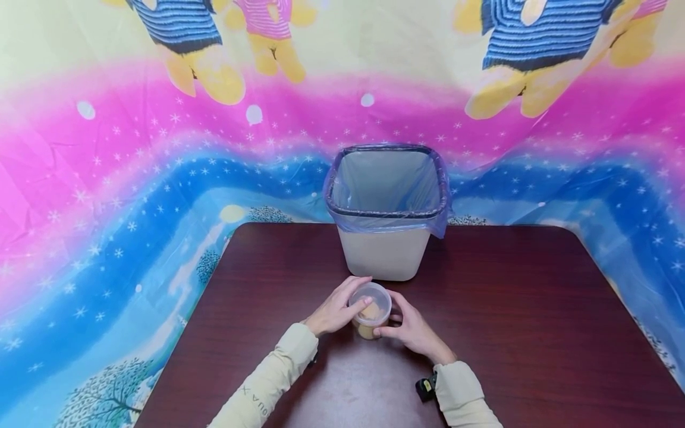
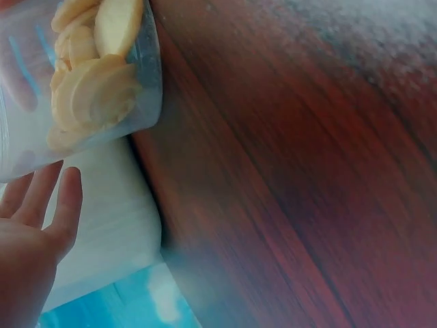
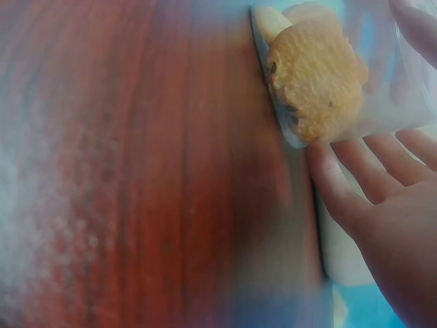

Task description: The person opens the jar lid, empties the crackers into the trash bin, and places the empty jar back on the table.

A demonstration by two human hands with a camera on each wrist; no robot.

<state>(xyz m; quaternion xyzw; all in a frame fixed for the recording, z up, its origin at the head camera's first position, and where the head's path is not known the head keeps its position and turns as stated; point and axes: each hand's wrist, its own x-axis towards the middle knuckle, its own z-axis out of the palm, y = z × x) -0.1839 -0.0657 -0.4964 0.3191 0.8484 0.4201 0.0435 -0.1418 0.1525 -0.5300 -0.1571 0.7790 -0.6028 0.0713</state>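
Observation:
A small clear plastic tub (image 1: 380, 293) stands near the middle of the dark table, in front of the bin. Inside it are several pale cookies (image 2: 95, 92), one of them browned on top with dark specks in the right wrist view. My left hand (image 1: 337, 306) holds the tub from the left, thumb across its translucent top and fingers at the far rim. From the right, my right hand (image 1: 414, 330) grips the side, its thumb at the near wall. Both wrist views show fingers against the tub; parts of each hand are cut off there.
A whitish bin (image 1: 382, 255) with a thin bluish bag folded over its rim stands at the table's back edge, just behind the tub. The reddish-brown table (image 1: 514, 321) stretches to both sides. A printed cloth (image 1: 278, 131) hangs behind and around it.

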